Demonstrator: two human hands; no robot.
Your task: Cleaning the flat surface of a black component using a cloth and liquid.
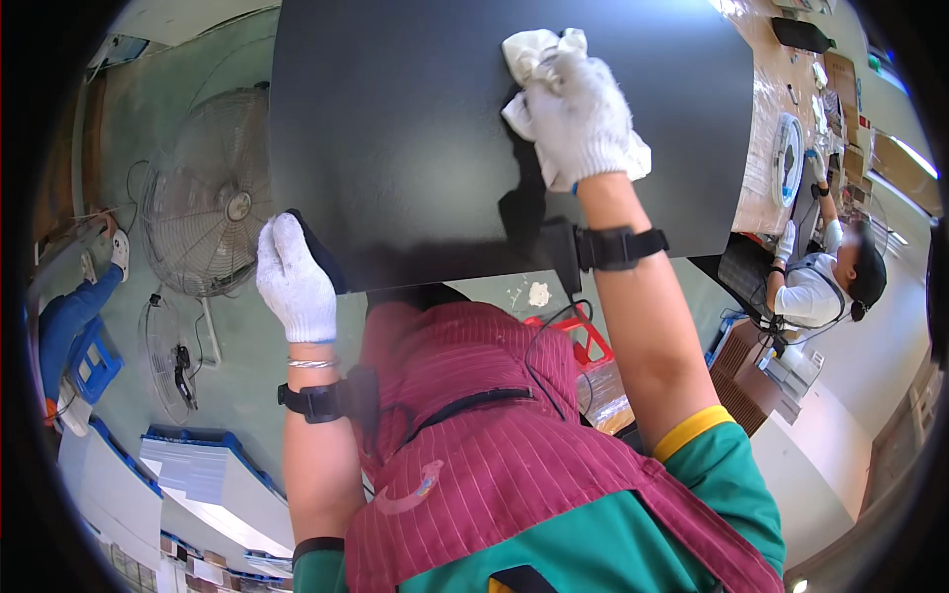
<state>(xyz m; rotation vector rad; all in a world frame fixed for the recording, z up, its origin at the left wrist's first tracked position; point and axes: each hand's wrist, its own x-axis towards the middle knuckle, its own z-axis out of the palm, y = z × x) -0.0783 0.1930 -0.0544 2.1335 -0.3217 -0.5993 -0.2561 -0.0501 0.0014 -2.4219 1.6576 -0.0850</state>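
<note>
The right hand (581, 114) has its gloved fingers bunched together on a white cloth (526, 51), which sticks out past them on the far side and under the wrist at the right. The cloth lies on the far part of a black panel (415, 138). The left hand (297, 282), fingers together, touches the panel's near left corner; I cannot tell whether they clamp it.
</note>
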